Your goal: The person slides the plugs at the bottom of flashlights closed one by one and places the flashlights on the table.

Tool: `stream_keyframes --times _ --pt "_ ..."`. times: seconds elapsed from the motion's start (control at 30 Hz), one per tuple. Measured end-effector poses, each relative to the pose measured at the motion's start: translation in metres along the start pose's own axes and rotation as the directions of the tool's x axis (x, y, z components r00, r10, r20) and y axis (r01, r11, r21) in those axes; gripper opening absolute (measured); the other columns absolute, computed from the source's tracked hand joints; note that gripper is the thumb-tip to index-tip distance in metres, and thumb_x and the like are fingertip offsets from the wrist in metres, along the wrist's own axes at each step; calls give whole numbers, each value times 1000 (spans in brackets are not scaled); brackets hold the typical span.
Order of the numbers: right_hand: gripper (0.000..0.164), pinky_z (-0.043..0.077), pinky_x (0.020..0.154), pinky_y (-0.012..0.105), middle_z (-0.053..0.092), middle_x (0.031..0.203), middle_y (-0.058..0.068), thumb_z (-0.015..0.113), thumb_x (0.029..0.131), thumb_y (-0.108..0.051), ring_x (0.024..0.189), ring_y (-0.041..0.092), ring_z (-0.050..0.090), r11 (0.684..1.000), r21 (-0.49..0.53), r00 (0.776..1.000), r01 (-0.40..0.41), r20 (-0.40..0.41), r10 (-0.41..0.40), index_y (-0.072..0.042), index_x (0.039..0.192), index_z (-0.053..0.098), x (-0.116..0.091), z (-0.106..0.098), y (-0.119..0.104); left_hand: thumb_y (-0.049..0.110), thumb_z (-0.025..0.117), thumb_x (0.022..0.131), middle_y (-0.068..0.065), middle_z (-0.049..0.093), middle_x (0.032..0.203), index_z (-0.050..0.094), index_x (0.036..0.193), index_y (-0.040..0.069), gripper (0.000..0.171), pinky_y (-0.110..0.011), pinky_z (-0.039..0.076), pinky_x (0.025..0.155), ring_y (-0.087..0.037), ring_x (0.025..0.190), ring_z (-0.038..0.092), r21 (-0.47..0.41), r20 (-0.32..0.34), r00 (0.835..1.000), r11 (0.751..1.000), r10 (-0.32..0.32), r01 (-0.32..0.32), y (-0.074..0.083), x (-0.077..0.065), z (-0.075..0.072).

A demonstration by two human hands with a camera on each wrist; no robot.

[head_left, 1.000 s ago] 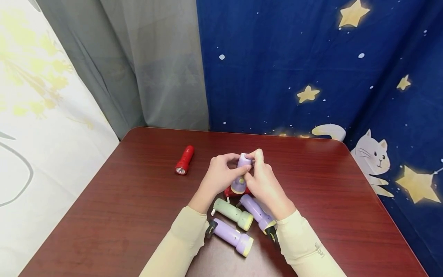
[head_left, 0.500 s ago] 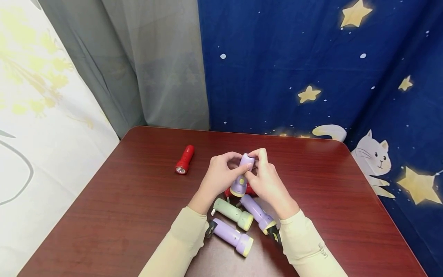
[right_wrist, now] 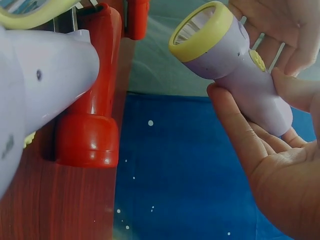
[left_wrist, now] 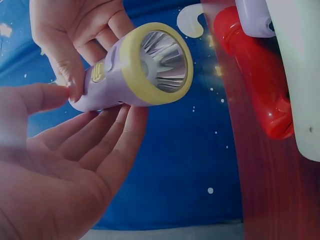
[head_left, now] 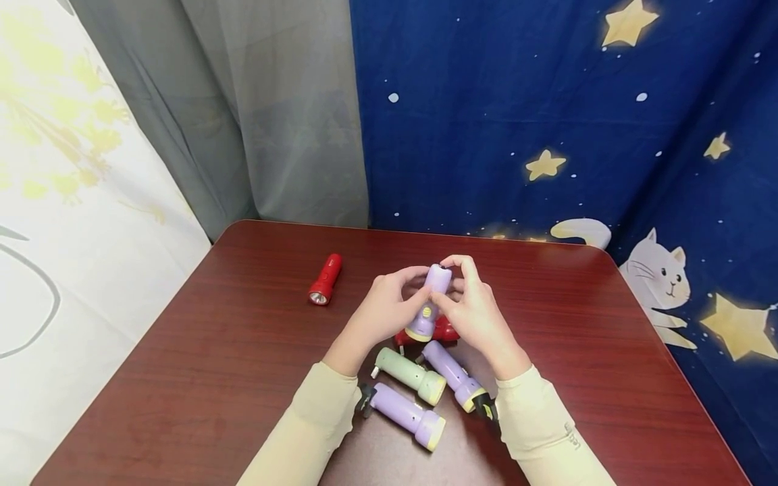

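Between the left hand [head_left: 383, 309] and right hand [head_left: 473, 309], both pinching it, tilts a purple flashlight [head_left: 427, 313].

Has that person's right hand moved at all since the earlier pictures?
Yes, slightly: in the head view the right hand has shifted rightward, judged against the green flashlight lying on the table.
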State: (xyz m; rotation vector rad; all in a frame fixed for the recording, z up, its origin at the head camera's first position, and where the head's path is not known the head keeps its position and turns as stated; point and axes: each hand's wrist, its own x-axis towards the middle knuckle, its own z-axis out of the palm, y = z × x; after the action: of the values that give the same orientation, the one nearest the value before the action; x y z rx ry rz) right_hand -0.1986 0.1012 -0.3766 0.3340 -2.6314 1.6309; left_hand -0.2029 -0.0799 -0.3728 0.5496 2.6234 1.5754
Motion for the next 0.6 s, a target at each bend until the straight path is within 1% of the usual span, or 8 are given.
stream_keyframes --times 0.1,0.17,0.27,0.4,0.53,0.6 --pt "55 66 81 38 78 115 25 77 98 -10 99 30 80 1000 7 1000 0 -4 0 -14 140 41 0 -1 2 13 69 99 -13 71 139 55 152 9 54 -44 63 99 -28 119 75 -11 39 999 1000 13 -13 0 -1 0" --pt "57 66 81 38 78 116 25 78 98 -13 99 31 81 1000 6 1000 3 -9 -3 -14 141 40 1 -1 3 8 70 96 -12 69 142 51 155 10 62 -42 64 97 -27 119 74 -1 64 997 999 34 -34 -1 -1 1" --pt "58 66 81 38 78 116 24 78 98 -17 101 31 81 1000 -8 1000 12 -15 -12 -15 142 40 1 -2 4 9 76 93 -11 68 143 47 157 10 71 -39 64 95 -25 117 74 45 75 996 997 52 -55 0 -1 4" --pt "58 66 81 37 79 113 23 77 99 -20 97 29 81 1000 2 1000 8 0 -8 -15 143 40 0 -2 4 17 83 91 -10 70 140 49 156 11 73 -38 64 93 -24 111 74 113 39 998 992 46 -50 0 -1 7" --pt "59 67 82 38 78 116 25 74 101 -22 92 27 81 999 42 999 -13 33 11 -16 147 38 -2 -2 3 16 82 90 -9 72 136 52 154 12 70 -37 65 89 -22 107 75 138 10 1000 990 22 -24 1 -1 7" --pt "61 67 84 40 76 120 26 72 103 -22 94 28 82 998 52 998 -25 54 22 -16 152 36 -2 -2 3 15 81 90 -9 72 136 53 154 12 69 -38 66 88 -22 107 75 140 -2 1000 990 8 -7 1 -1 6"
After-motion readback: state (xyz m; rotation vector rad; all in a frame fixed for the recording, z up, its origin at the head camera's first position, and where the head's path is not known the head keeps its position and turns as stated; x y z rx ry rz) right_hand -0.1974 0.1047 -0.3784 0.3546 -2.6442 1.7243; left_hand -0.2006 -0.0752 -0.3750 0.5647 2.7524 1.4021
